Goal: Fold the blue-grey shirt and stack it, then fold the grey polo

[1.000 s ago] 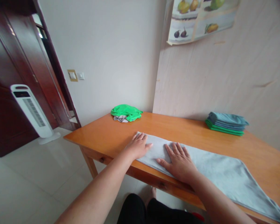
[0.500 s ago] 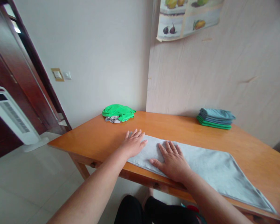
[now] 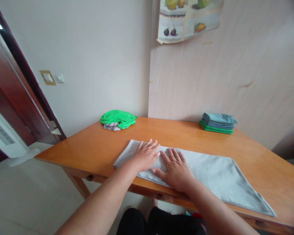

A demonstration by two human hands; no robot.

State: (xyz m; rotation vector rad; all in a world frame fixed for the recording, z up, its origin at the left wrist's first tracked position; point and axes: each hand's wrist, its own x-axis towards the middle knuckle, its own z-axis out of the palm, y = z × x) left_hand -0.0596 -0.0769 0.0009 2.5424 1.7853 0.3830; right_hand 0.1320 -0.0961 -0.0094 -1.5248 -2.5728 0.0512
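Observation:
A long light-grey folded cloth (image 3: 210, 169) lies flat along the front of the wooden table (image 3: 93, 143), its right end slanting toward the front edge. My left hand (image 3: 147, 156) rests palm down on it near its left end, fingers stretched out. Just to the right, my right hand (image 3: 175, 169) also lies flat on the cloth with fingers spread and the thumb pointing left. The two hands are close together, and neither grips anything. The cloth's left end shows beyond my left hand.
A crumpled green cloth heap (image 3: 119, 119) with a patterned piece under it sits at the back left. Toward the back right stands a neat stack of folded blue-grey and green cloths (image 3: 218, 123). A white tower fan (image 3: 5, 130) stands on the floor at left.
My left hand has slid right along the grey cloth, closer to my right hand, uncovering the cloth's left end. My right hand stays flat in place. The view has turned slightly right.

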